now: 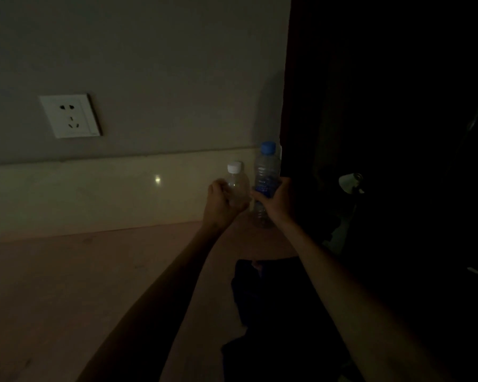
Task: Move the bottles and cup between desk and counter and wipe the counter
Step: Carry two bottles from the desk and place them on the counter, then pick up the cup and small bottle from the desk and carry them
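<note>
Head view: the room is very dark, and both bare arms reach from the bottom edge up to the middle right of the frame.
Left hand (223, 205): it is closed around the white-capped bottle (236, 183), with the fingers wrapped on the lower body of it.
Right hand (276, 201): it is closed around the blue-capped bottle (267, 172), gripping the middle part where the blue label is.
White-capped bottle: clear, upright, shorter than the other one; it is just left of the blue-capped bottle (whether the two touch, I cannot tell).
Blue-capped bottle: clear, upright, its base is near or on the counter (94, 271); the darkness hides the contact.
Counter: a pale surface that fills the lower left and centre of the frame, with a low light backsplash (94, 188) behind it.
Wall socket (70, 115): white, on the wall in the upper left of the frame, well apart from the bottles.
Dark cloth (260, 285): a dark shape lies at the right edge of the counter, between the two forearms; what it is exactly is not clear.
</note>
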{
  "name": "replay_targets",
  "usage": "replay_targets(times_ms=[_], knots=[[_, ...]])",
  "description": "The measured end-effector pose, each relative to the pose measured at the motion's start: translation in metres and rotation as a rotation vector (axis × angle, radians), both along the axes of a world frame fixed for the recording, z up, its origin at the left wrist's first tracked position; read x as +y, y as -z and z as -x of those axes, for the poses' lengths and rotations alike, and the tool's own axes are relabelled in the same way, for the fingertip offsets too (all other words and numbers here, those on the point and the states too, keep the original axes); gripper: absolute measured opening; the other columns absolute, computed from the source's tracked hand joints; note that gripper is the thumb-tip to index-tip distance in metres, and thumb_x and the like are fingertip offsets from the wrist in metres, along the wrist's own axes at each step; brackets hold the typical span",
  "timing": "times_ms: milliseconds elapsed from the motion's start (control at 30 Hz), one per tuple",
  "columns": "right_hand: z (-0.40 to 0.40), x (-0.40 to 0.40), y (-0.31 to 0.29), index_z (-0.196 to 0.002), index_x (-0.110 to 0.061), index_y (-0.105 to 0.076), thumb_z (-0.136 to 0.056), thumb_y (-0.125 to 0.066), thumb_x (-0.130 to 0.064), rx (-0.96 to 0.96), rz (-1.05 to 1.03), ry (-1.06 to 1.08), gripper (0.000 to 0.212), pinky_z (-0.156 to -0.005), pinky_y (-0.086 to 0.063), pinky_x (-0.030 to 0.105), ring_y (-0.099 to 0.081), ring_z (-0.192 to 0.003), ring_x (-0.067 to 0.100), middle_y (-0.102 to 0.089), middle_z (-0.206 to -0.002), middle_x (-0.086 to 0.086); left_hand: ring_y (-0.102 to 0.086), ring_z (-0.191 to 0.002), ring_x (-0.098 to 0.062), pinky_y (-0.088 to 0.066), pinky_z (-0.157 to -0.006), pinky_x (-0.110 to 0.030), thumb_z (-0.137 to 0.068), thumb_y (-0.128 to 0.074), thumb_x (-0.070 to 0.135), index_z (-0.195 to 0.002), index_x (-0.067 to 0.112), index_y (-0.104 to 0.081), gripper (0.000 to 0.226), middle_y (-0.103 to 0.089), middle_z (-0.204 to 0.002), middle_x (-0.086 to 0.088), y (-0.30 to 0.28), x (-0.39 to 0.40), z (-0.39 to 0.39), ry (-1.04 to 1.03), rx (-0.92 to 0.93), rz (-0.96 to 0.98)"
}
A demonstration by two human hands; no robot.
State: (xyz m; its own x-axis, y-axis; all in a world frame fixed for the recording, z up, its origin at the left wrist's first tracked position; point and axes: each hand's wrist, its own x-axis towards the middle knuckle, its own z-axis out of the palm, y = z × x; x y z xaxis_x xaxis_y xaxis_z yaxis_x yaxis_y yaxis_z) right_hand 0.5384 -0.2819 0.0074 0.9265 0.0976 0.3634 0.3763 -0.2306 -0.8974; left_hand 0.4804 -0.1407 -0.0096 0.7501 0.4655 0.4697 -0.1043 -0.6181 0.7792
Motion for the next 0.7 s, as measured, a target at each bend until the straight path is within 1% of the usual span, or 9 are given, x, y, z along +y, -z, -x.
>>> replay_targets(times_ms=[67, 200, 300, 400, 500, 533, 600, 667, 700], knots=[[0.000, -0.001, 0.002, -0.124, -0.002, -0.042, -0.069, -0.085, -0.021, 0.004, 0.011, 0.003, 0.072, -0.098, -0.046, 0.043, -0.055, -0.115, 0.030, -0.052, -0.126, 0.016, -0.056, -0.100, -0.026, -0.047, -0.075, -0.028, -0.063, -0.090, 0.021, -0.124, -0.003, -0.044, 0.080, -0.049, -0.119, -0.017, 0.002, 0.001, 0.001, 0.007, 0.013, 0.009], [0.005, -0.001, 0.001, -0.126, 0.000, -0.040, -0.071, -0.083, -0.019, 0.025, 0.042, -0.016, 0.072, -0.098, -0.045, 0.043, -0.055, -0.115, 0.031, -0.052, -0.127, 0.018, -0.054, -0.099, -0.022, -0.046, -0.075, -0.026, -0.063, -0.090, 0.019, -0.129, -0.005, -0.041, 0.085, -0.048, -0.121, -0.017, 0.006, 0.004, 0.006, 0.004, 0.030, -0.030], [0.006, -0.007, 0.000, -0.125, -0.002, -0.040, -0.068, -0.085, -0.023, 0.035, 0.053, -0.004, 0.076, -0.094, -0.048, 0.039, -0.057, -0.112, 0.028, -0.053, -0.126, 0.016, -0.052, -0.101, -0.019, -0.051, -0.083, -0.033, -0.063, -0.089, 0.016, -0.130, -0.005, -0.040, 0.085, -0.047, -0.123, -0.018, 0.004, 0.004, 0.006, 0.020, 0.035, -0.046], [0.009, -0.017, 0.002, -0.121, -0.008, -0.043, -0.064, -0.085, -0.038, 0.011, 0.082, 0.075, 0.077, -0.090, -0.050, 0.041, -0.057, -0.106, 0.027, -0.054, -0.120, 0.011, -0.054, -0.110, -0.030, -0.053, -0.089, -0.040, -0.059, -0.091, 0.026, -0.130, -0.006, -0.040, 0.093, -0.043, -0.126, -0.019, 0.000, 0.006, 0.008, 0.021, 0.042, -0.061], [0.027, -0.022, 0.006, -0.112, -0.007, -0.049, -0.067, -0.081, -0.043, -0.070, 0.102, 0.131, 0.066, -0.086, -0.050, 0.045, -0.057, -0.099, 0.027, -0.054, -0.109, 0.008, -0.052, -0.113, -0.033, -0.052, -0.093, -0.043, -0.059, -0.086, 0.041, -0.130, -0.007, -0.042, 0.097, -0.043, -0.126, -0.019, -0.007, 0.015, 0.019, -0.021, 0.013, -0.059], [0.036, -0.024, 0.005, -0.109, -0.006, -0.051, -0.068, -0.079, -0.045, -0.091, 0.088, 0.142, 0.063, -0.085, -0.049, 0.047, -0.057, -0.098, 0.028, -0.055, -0.106, 0.009, -0.054, -0.110, -0.032, -0.052, -0.092, -0.042, -0.062, -0.083, 0.045, -0.131, -0.006, -0.041, 0.095, -0.044, -0.125, -0.018, -0.009, 0.018, 0.025, -0.035, -0.017, -0.052], [0.055, -0.029, 0.002, -0.103, -0.010, -0.053, -0.066, -0.073, -0.054, -0.093, 0.051, 0.147, 0.062, -0.086, -0.048, 0.048, -0.058, -0.098, 0.030, -0.059, -0.104, 0.011, -0.056, -0.106, -0.031, -0.053, -0.090, -0.041, -0.068, -0.077, 0.047, -0.128, -0.005, -0.043, 0.086, -0.047, -0.122, -0.020, -0.011, 0.025, 0.044, -0.062, -0.074, -0.033], [0.076, -0.035, 0.001, -0.096, -0.019, -0.052, -0.063, -0.065, -0.064, -0.063, 0.010, 0.115, 0.057, -0.085, -0.050, 0.049, -0.061, -0.095, 0.028, -0.063, -0.102, 0.010, -0.058, -0.104, -0.028, -0.053, -0.089, -0.041, -0.074, -0.072, 0.044, -0.124, -0.003, -0.047, 0.073, -0.051, -0.120, -0.019, -0.009, 0.026, 0.074, -0.099, -0.105, -0.010], [0.089, -0.035, 0.002, -0.093, -0.024, -0.050, -0.063, -0.064, -0.066, -0.059, -0.014, 0.096, 0.053, -0.084, -0.051, 0.049, -0.062, -0.093, 0.027, -0.064, -0.100, 0.009, -0.059, -0.104, -0.026, -0.054, -0.087, -0.040, -0.077, -0.071, 0.041, -0.121, -0.002, -0.049, 0.065, -0.053, -0.118, -0.018, -0.007, 0.026, 0.092, -0.117, -0.127, 0.004]])
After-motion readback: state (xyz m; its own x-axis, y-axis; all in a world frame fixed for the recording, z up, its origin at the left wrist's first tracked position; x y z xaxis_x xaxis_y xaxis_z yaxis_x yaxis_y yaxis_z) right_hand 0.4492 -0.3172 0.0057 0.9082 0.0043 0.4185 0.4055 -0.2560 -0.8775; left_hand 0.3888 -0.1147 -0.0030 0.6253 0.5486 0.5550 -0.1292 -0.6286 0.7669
